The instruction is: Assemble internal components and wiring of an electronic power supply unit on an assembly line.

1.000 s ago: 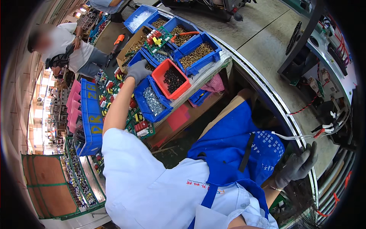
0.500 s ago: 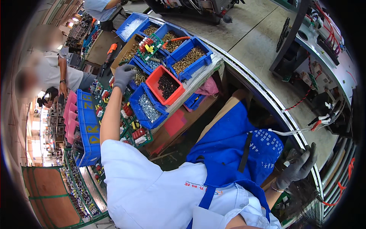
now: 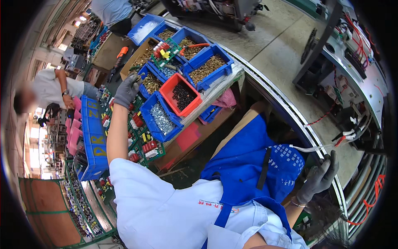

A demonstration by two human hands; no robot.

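My left hand (image 3: pixel 127 91), in a grey glove, is at the left edge of the small-parts bins. Its fingers are curled together; whatever they may pinch is too small to make out. Right beside it is a blue bin of brass-coloured fasteners (image 3: pixel 152 84). Nearer to me are a red bin (image 3: pixel 196 101) of black screws and a blue bin of silver screws (image 3: pixel 161 118). My right hand (image 3: pixel 317 180), also gloved, hovers by the metal rail at the right, fingers stretched and palm turned up, with nothing visible in it.
Green circuit boards (image 3: pixel 143 145) lie left of the bins, and one circuit board (image 3: pixel 165 54) rests on them. An orange-handled tool (image 3: pixel 195 45) lies across the far bins. A blue crate (image 3: pixel 93 137) stands at left. White-tipped cables (image 3: pixel 348 135) hang near the rail (image 3: pixel 286 103). Other people stand beyond.
My left hand has drawn back slightly from the bins toward the left, its fingers now more curled. My right hand has shifted a little up and left.
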